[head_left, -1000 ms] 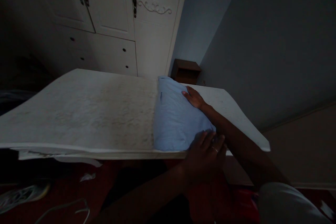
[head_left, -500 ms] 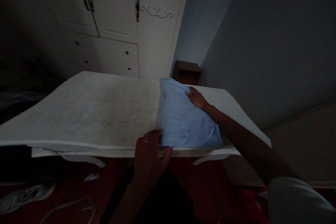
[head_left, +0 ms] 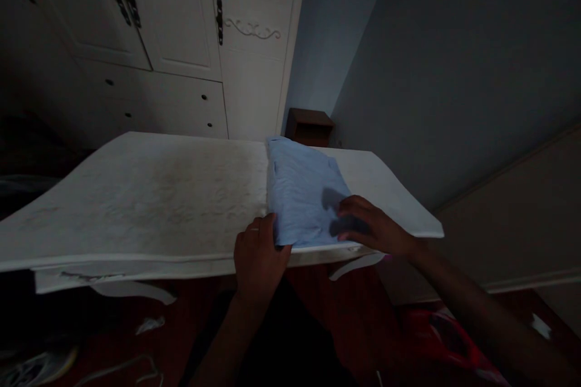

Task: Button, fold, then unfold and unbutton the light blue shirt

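Both hands at the near end of the folded blue cloth [head_left: 299, 187].
In the head view, the right hand [head_left: 374, 227] has left the cloth's far part and hovers over its near right corner, fingers spread, holding nothing; the left hand [head_left: 259, 257] curls at the near left corner, grip unclear. The cloth spans the tabletop [head_left: 195, 193] from back edge to front, right of middle, its far part now unpressed.
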`<state>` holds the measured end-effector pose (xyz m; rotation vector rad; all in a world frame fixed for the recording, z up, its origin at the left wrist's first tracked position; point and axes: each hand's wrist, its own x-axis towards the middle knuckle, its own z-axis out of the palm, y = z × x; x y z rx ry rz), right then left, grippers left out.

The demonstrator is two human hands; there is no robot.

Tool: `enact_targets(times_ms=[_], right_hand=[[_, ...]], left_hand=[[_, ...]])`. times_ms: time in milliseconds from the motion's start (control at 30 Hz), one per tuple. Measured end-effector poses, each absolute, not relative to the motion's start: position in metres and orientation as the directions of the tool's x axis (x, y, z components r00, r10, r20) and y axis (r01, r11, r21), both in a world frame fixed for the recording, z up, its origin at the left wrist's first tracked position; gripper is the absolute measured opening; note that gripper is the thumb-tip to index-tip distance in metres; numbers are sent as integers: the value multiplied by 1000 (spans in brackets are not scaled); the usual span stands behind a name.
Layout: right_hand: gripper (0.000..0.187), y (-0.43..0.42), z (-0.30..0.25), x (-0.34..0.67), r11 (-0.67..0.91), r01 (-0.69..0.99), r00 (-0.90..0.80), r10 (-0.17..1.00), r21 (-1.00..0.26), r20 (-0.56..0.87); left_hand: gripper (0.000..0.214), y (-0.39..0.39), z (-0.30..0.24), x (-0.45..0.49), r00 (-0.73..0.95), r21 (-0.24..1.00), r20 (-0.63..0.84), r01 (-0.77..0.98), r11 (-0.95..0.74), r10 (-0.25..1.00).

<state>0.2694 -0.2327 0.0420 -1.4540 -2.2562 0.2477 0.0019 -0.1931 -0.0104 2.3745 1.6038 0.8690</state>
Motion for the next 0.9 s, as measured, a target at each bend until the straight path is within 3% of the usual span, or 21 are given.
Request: enact_targets(times_ms=[133,233,333,467,667,800,900], right_hand=[[41,-251,24,275,526,816,-463,843,-239,273],[37,-253,11,284,522,817,-447,841,-244,304],[22,-255,5,293,539,785,-428,828,-305,362],[20,-257,1,302,548,739,-397,824,-392,404],[17,-263,-9,311,590,763,-411,758,-263,506],[20,-268,-19,315,563,811,-414,745,-161,523],[26,-272,-21,314,554,827,-422,726,-98,543]], left_hand=[[58,-196,2,10,272,304,364,870,-389,891],[65,-195,5,16,272,263,352,889,-374,895],[64,-190,1,16,268,296,347,878,-376,899],[65,-184,-10,11,283,361,398,826,-433,873],[66,-183,-28,5,294,401,477,766,-503,828],[69,-181,-39,0,414,257,611,702,-664,675],[74,-179,-39,-3,533,131,611,662,-738,586]])
